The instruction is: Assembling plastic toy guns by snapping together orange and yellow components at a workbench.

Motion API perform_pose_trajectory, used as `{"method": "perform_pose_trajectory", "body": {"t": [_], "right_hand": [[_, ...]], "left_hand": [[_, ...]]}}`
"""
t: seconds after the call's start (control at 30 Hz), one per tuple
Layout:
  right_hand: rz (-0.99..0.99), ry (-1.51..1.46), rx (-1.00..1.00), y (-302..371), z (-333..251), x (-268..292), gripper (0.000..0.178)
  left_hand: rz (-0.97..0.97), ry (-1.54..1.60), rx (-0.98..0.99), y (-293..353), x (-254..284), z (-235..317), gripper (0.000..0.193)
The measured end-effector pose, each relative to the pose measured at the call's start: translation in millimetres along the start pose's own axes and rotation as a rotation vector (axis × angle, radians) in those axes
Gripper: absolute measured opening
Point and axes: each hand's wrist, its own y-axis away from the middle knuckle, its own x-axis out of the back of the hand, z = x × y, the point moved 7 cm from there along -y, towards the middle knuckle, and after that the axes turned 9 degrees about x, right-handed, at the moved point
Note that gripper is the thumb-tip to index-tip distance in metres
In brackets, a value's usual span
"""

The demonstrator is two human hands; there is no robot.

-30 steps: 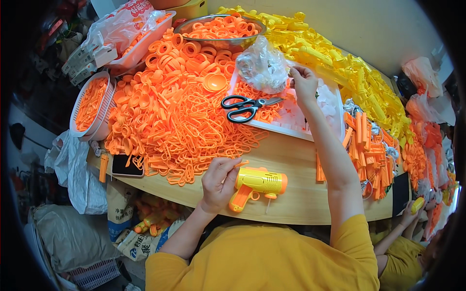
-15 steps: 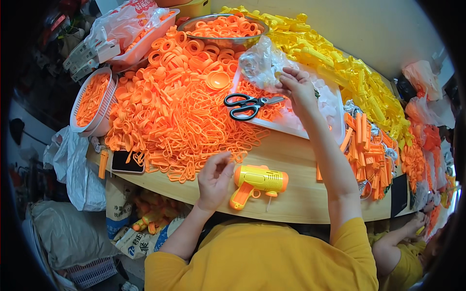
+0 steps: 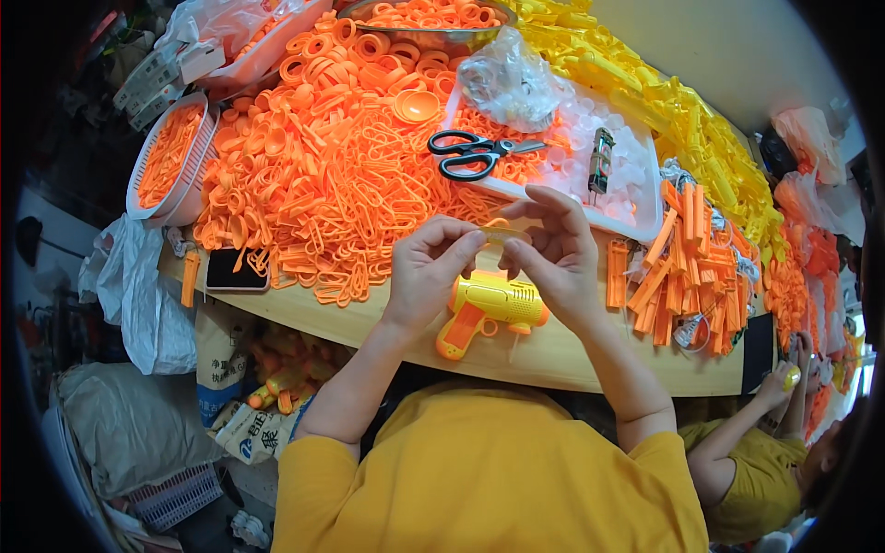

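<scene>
Between the thumb and fingers of my left hand (image 3: 431,267) is one end of a small, thin, see-through yellowish piece (image 3: 505,233). My right hand (image 3: 560,263) pinches its other end, with some fingers raised. What the piece is I cannot make out. Just below my hands, a yellow and orange toy gun (image 3: 505,300) lies on its side on the table, partly covered by my fingers. Beyond them, black-handled scissors (image 3: 475,154) rest across the edge of a white tray (image 3: 650,207) of clear round pieces and orange parts.
A big heap of orange plastic parts (image 3: 323,184) spreads to the left, with a phone (image 3: 237,270) beside it. Yellow parts (image 3: 636,92) pile up along the back. Orange pieces with wires (image 3: 687,263) lie at right. Another person (image 3: 756,461) sits at far right.
My right hand has come back from the tray toward me and met my left, which moved up and right. A small dark green part in the tray is now uncovered.
</scene>
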Motion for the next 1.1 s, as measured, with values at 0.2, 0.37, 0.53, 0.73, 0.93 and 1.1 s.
{"method": "perform_pose_trajectory", "body": {"t": [0.2,0.37,0.53,0.73,0.93,1.1], "right_hand": [[0.374,-0.458,-0.415,49,41,10,0.011],[0.416,-0.334,-0.399,64,43,16,0.013],[0.447,-0.182,-0.339,73,43,28,0.014],[0.388,-0.075,-0.306,75,36,19,0.015],[0.343,-0.123,-0.32,80,39,16,0.018],[0.364,-0.093,-0.313,83,40,23,0.018]], "left_hand": [[0.007,0.057,0.009,12,1,-13,0.006],[0.121,-0.355,-0.248,24,5,2,0.007],[0.146,-0.058,-0.095,34,15,3,0.014],[-0.021,0.032,0.187,35,12,-28,0.019],[-0.032,0.083,0.277,36,9,-37,0.022],[-0.029,0.151,0.302,35,9,-42,0.021]]}}
